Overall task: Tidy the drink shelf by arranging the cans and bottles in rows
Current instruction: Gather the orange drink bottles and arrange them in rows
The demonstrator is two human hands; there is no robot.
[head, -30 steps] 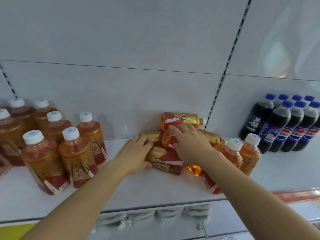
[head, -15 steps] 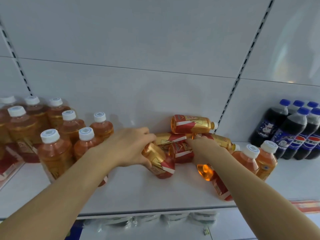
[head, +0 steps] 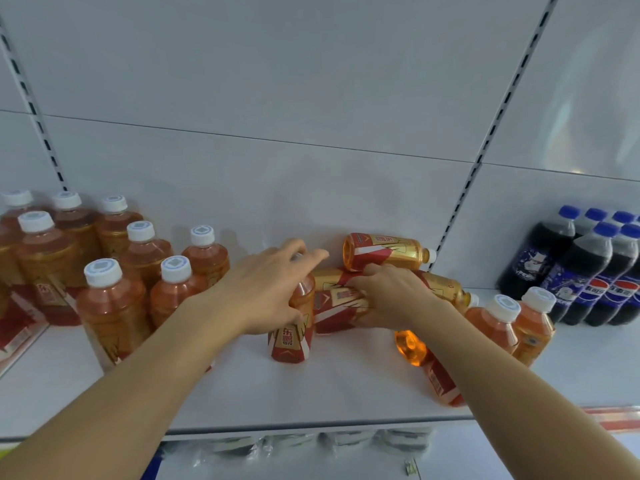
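Observation:
On the white shelf (head: pixel 346 393) lies a pile of toppled amber drink bottles with red and gold labels. My left hand (head: pixel 266 289) grips one bottle (head: pixel 291 341) near its top, and it stands upright at the pile's left. My right hand (head: pixel 391 296) holds a lying bottle (head: pixel 337 306) in the pile's middle. Another bottle (head: pixel 384 252) lies on top against the back wall. One more fallen bottle (head: pixel 429 368) lies under my right forearm, bottom end toward me.
Several upright amber bottles (head: pixel 110 299) stand in rows at the left. Two upright ones (head: pixel 502 323) stand right of the pile. Dark cola bottles (head: pixel 588 271) with blue caps stand at the far right. More goods show on the shelf below (head: pixel 294 445).
My left hand has lifted a lying bottle from the pile and stood it upright on the shelf. My right hand has shifted onto the middle lying bottle.

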